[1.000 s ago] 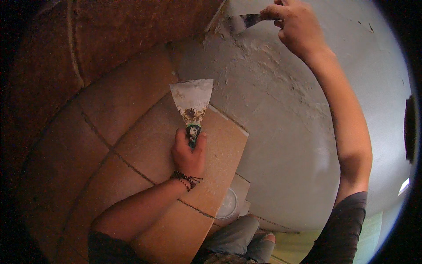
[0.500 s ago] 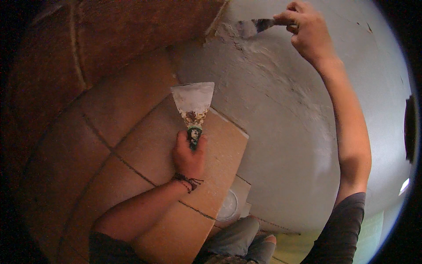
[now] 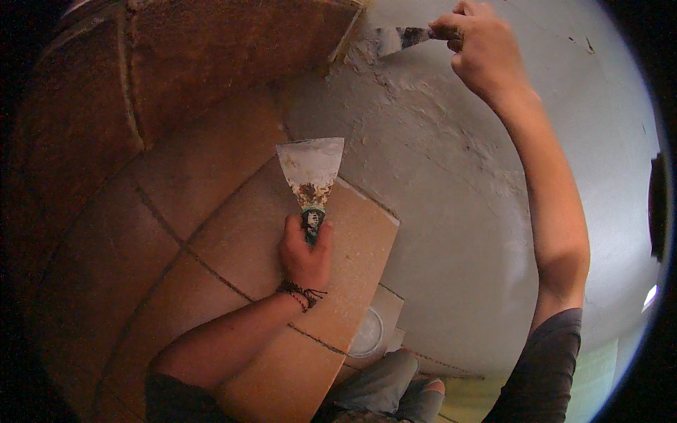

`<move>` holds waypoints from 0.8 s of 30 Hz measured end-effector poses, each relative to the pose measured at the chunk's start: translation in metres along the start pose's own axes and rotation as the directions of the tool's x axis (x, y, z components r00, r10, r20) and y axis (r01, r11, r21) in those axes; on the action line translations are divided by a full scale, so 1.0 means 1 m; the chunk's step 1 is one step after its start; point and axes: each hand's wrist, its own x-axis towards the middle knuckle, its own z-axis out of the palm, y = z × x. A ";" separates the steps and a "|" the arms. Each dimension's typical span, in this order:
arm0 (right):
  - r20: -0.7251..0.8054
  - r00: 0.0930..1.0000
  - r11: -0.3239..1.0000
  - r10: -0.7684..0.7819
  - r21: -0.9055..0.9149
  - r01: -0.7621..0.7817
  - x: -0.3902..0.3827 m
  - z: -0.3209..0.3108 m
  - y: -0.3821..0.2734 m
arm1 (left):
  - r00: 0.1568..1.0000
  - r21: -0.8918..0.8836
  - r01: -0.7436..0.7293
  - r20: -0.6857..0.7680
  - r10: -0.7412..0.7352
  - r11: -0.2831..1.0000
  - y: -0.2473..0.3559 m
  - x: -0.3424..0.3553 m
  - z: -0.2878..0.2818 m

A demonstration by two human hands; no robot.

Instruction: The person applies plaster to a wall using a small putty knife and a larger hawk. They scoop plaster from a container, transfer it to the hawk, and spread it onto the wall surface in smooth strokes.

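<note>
My left hand (image 3: 307, 255) is wrapped round the dark green handle of a wide putty knife (image 3: 309, 168), held upright over the tiles. Its blade is pale with residue, and rusty near the handle. High on the right, my raised right hand (image 3: 485, 53) grips a narrower putty knife (image 3: 402, 40) by its dark handle. That blade points left and lies at the grey plastered wall (image 3: 451, 204), close to the edge of the brown tiled surface. Rough, ridged plaster (image 3: 416, 95) runs down the wall below this blade. The fingertips of my right hand are partly hidden.
Large brown tiles (image 3: 233, 247) with dark joints fill the left and middle. A reddish-brown tiled surface (image 3: 226, 49) rises at the upper left. A round whitish container (image 3: 367, 333) stands low, beside my knees (image 3: 384, 377). A dark object (image 3: 657, 208) is at the far right.
My right hand and the narrower putty knife have shifted slightly left along the wall. My left hand with the wide putty knife has barely moved.
</note>
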 end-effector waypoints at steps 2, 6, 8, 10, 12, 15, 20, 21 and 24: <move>-0.033 0.999 0.997 -0.038 0.065 0.040 -0.006 0.004 0.003 | 1.000 -0.003 0.012 0.011 -0.012 1.000 0.002 0.000 0.000; 0.003 0.993 0.986 -0.117 0.122 0.116 -0.022 0.026 -0.009 | 1.000 0.017 0.009 0.013 -0.010 1.000 0.005 0.001 0.001; 0.008 0.997 0.993 -0.083 0.080 0.082 -0.028 0.032 -0.006 | 1.000 0.029 0.004 0.005 -0.004 1.000 0.004 0.002 -0.002; 0.029 0.998 0.999 -0.047 0.024 0.046 -0.028 0.031 -0.001 | 1.000 0.036 0.009 0.000 -0.009 0.999 0.004 0.002 -0.005; 0.058 0.998 0.999 -0.039 -0.007 0.040 -0.026 0.023 0.003 | 1.000 0.007 0.029 0.006 -0.029 1.000 0.004 0.001 -0.001; 0.039 0.999 0.999 -0.036 0.027 0.035 -0.022 0.004 0.012 | 1.000 0.007 0.014 0.007 -0.014 1.000 0.004 0.001 0.000; 0.227 0.960 0.860 0.164 0.445 -0.252 -0.041 -0.033 0.011 | 0.996 0.011 -0.017 0.086 0.016 1.000 -0.001 -0.001 -0.008; 0.393 0.892 0.709 0.222 0.563 -0.424 -0.052 -0.041 0.006 | 0.992 0.015 -0.028 0.120 0.026 0.999 -0.003 -0.002 -0.008; 0.742 0.647 0.067 0.175 0.647 -0.760 -0.104 -0.056 0.009 | 0.960 -0.049 -0.093 0.259 0.102 0.994 0.000 -0.007 -0.006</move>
